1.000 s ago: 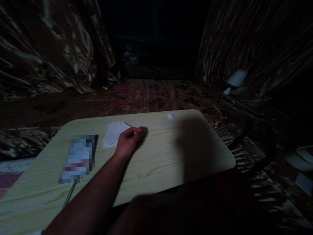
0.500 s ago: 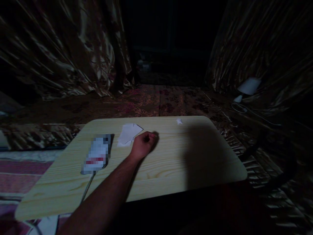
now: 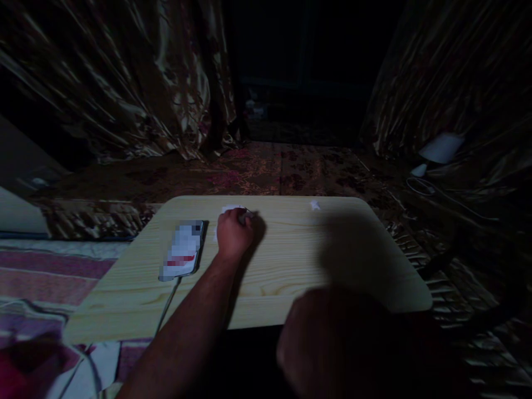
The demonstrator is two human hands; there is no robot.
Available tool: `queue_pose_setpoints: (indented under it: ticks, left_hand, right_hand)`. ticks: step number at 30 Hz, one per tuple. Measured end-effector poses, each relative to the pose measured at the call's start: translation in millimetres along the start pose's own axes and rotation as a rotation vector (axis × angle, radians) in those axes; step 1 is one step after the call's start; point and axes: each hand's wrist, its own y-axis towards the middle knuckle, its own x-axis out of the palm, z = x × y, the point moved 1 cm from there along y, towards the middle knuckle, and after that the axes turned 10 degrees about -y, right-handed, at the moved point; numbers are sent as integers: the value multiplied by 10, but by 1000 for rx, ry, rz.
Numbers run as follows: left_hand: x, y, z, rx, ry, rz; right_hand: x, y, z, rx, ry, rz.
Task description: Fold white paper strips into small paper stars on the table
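Note:
My left hand [image 3: 234, 231] is over the white paper pieces [image 3: 226, 209] on the light wooden table, covering most of them. Its fingers are curled closed, and a small greyish thing shows at the fingertips, too dark to name. To the left of that hand lies a phone [image 3: 183, 250], its surface blurred out, with a white cable [image 3: 168, 302] running from its near end. My right hand [image 3: 310, 343] is a dark, blurred shape at the near edge of the table; its fingers cannot be made out.
A small crumpled white scrap [image 3: 315, 205] lies near the far edge of the wooden table [image 3: 274, 266]. A deep shadow covers the table's right part. Beyond are patterned curtains [image 3: 183, 100] and a white lamp [image 3: 441, 148] with its cord. Striped cloth [image 3: 62, 271] spreads at left.
My left hand has shifted over the paper pieces and now hides most of them. My right hand has come into view at the bottom. The view has swung slightly left.

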Motion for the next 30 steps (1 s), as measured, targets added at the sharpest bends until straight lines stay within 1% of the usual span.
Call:
queue_pose_setpoints:
  ticks: [2, 3, 4, 5, 6, 7, 9, 12, 15, 20, 24, 30]
  left_hand:
    - [-53, 50, -58, -39, 129, 10]
    - [-65, 65, -89, -72, 178, 9]
    - [-69, 73, -118, -92, 215, 9]
    - [-66, 76, -146, -106, 244, 2]
    - [-57, 76, -171, -118, 266, -12]
    - [-46, 73, -193, -125, 282, -27]
    - [-25, 68, -232, -139, 309, -61]
    - [-6, 70, -275, -167, 341, -112]
    - [-3, 79, -303, -181, 346, -137]
    - [-8, 91, -321, -206, 330, -132]
    - [-16, 87, -309, -209, 318, -153]
    - [-24, 62, -277, -197, 303, -125]
  right_hand:
    - [-372, 760, -142, -15, 6, 33]
    - [-499, 1113, -155, -18, -20, 29]
    - [-590, 1431, -133, -18, -58, 59]
    - [-650, 1704, -81, -17, -103, 133]
    - [-677, 1930, -1, 15, -162, 163]
    - [-679, 2111, 99, 60, -235, 165]
    - [-645, 2347, 320, 129, -353, 186]
    - [-572, 2471, 606, 175, -378, 264]
    - [-517, 2433, 763, 189, -395, 320]
    - [-486, 2324, 828, 111, -498, 303]
    - [-486, 2316, 858, 116, -492, 301]
    - [-478, 2315, 865, 114, -471, 297]
